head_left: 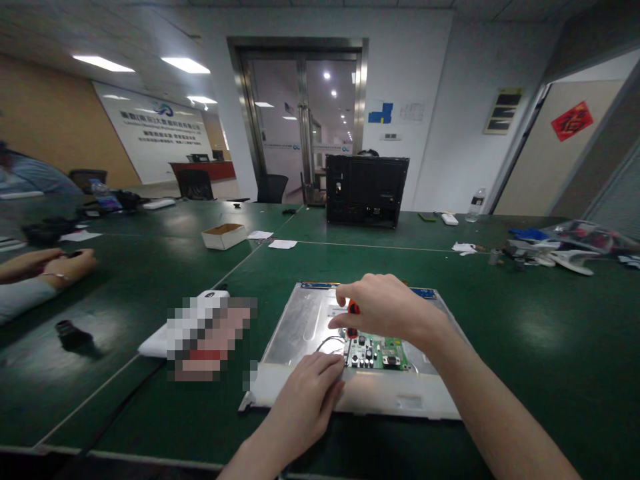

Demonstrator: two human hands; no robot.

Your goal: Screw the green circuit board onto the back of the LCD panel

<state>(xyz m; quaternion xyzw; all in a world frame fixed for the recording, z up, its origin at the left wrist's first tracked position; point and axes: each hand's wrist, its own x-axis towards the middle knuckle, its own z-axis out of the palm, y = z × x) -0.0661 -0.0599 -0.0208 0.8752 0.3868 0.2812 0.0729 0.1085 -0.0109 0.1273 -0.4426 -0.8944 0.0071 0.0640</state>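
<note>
A flat metal display panel [300, 327] lies on the green table before me, with a green circuit board [377, 351] on its back. Over the board my right hand [383, 303] is closed around the red-orange handle of a screwdriver [353, 332]. The screwdriver stands about upright, its thin shaft pointing down at the board's left edge. My left hand [313, 387] rests on the panel's near part, fingers pressed together close to the shaft's lower end. Whatever those fingertips pinch is hidden. Dark wires run beside the board's left side.
Left of the panel lie a white device [200, 320] and a partly pixelated pinkish item [220, 340]. A small open box [224, 236] and a black monitor housing [367, 191] stand farther back. Another person's hands [70, 267] are at left; assorted parts [560, 250] lie at right.
</note>
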